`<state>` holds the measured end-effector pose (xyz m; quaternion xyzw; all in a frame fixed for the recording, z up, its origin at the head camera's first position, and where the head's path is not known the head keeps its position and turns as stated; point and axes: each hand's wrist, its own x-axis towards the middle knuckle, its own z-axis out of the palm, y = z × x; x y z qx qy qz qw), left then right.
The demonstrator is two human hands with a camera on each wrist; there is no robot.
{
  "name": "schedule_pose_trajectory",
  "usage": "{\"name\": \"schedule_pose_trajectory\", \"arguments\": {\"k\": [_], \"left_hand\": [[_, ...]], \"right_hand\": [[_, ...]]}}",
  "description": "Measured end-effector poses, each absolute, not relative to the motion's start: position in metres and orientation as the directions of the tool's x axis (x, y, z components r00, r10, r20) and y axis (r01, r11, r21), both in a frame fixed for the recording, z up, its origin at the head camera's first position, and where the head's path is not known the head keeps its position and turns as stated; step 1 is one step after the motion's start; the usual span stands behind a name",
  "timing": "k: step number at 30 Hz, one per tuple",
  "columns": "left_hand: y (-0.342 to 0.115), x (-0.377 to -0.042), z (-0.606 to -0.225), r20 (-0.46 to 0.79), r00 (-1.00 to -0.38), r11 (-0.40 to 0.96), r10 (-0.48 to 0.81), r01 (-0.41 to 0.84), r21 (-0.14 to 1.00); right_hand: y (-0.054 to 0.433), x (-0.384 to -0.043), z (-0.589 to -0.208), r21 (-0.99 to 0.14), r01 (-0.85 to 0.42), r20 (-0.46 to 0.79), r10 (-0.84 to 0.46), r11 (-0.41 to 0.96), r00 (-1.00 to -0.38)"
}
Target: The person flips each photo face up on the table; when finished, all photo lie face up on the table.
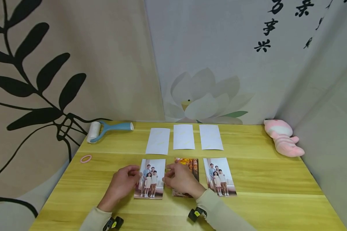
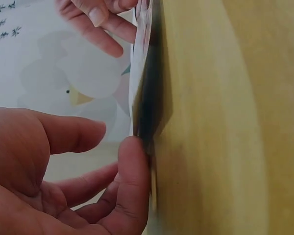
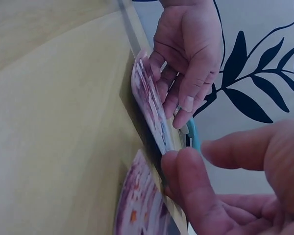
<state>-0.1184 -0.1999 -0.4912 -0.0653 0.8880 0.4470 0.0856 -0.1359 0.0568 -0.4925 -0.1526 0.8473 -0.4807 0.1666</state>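
Note:
A family photo (image 1: 150, 179) lies at the left of the front row, between my two hands. The fingertips of my left hand (image 1: 122, 183) touch its left edge, with the thumb held apart from them in the left wrist view. At its right edge are the fingertips of my right hand (image 1: 183, 179), thumb likewise apart in the right wrist view. Dark shadow shows beneath the photo in both wrist views. My right hand partly covers an autumn-coloured photo (image 1: 193, 165). Right of that lies a matching family photo (image 1: 219, 178).
Behind the photos, three white cards (image 1: 183, 137) form a row on the wooden table (image 1: 277, 179). A blue-handled lint roller (image 1: 110, 128) and a pink ring (image 1: 85, 158) lie at left. A pink plush toy (image 1: 283, 138) sits at the right edge, near the curtain.

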Motion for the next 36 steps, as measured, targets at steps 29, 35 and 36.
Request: {"name": "schedule_pose_trajectory", "arguments": {"k": [29, 35, 36], "left_hand": [[-0.145, -0.144, -0.481, -0.081, -0.996, 0.476, 0.040, -0.052, 0.878], [-0.122, -0.157, -0.481, -0.088, -0.995, 0.438, 0.052, -0.056, 0.897], [-0.118, -0.160, -0.482, -0.083, -0.995, 0.434, 0.057, -0.051, 0.900]], "right_hand": [[0.118, -0.154, -0.484, -0.877, -0.205, 0.017, -0.398, 0.435, -0.917], [0.137, -0.161, -0.481, -0.863, -0.172, -0.004, -0.346, 0.475, -0.938], [0.140, -0.163, -0.480, -0.861, -0.167, -0.004, -0.336, 0.480, -0.942]]}}
